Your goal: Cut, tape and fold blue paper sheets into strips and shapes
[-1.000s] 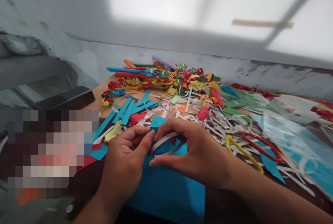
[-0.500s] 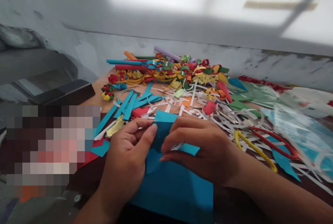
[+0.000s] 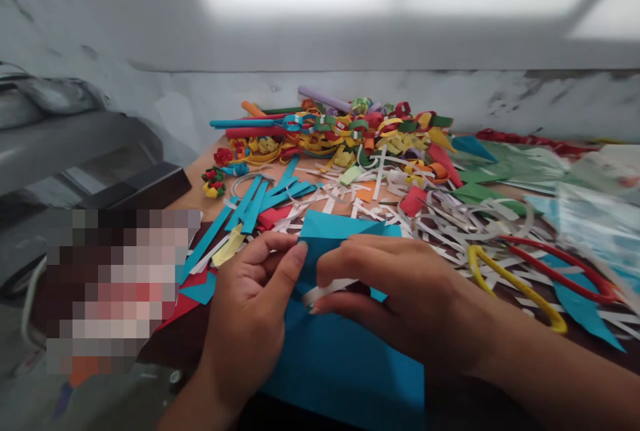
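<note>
Thumb and fingers of my left hand pinch the left edge of blue paper with a fold along its upper part. My right hand is closed just to the right, its thumb and forefinger gripping a narrow white strip in front of the blue paper. Part of that strip is hidden by the fingers. Beneath both hands lies a larger blue sheet. I cannot tell whether the folded paper is joined to it.
Scissors with a yellow and a red handle lie right of my right hand. Blue paper strips and white scraps cover the table. Colourful paper chains are piled at the back. A plastic bag rests at far right.
The white strip now shows plainly between my right thumb and forefinger, where before it was mostly hidden. My left hand keeps its pinch. The whole view has shifted slightly.
</note>
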Motion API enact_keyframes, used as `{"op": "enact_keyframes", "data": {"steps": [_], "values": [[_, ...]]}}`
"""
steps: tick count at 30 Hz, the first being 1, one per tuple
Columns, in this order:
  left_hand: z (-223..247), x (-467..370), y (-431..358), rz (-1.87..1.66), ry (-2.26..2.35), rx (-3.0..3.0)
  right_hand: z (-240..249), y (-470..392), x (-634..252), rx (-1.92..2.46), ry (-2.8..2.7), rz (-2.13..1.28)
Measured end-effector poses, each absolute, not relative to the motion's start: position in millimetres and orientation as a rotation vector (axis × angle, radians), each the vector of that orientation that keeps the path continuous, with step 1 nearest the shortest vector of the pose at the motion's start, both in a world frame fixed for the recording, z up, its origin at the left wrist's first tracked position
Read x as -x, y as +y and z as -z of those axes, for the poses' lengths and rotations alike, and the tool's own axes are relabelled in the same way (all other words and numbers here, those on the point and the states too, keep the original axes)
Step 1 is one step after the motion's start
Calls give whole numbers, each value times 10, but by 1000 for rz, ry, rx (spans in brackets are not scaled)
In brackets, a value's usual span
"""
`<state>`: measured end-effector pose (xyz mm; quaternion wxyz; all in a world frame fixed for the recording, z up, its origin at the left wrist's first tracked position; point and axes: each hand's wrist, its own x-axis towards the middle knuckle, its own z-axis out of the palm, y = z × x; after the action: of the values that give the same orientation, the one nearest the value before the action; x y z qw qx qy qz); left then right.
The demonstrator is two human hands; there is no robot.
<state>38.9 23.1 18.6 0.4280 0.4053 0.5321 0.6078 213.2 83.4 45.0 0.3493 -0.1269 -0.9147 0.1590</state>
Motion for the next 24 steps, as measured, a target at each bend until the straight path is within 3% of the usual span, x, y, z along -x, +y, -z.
{"op": "enact_keyframes", "data": {"steps": [24], "values": [[-189, -402, 221, -1493, 1356, -1057, -463, 818, -2116, 439, -2357, -556]]}}
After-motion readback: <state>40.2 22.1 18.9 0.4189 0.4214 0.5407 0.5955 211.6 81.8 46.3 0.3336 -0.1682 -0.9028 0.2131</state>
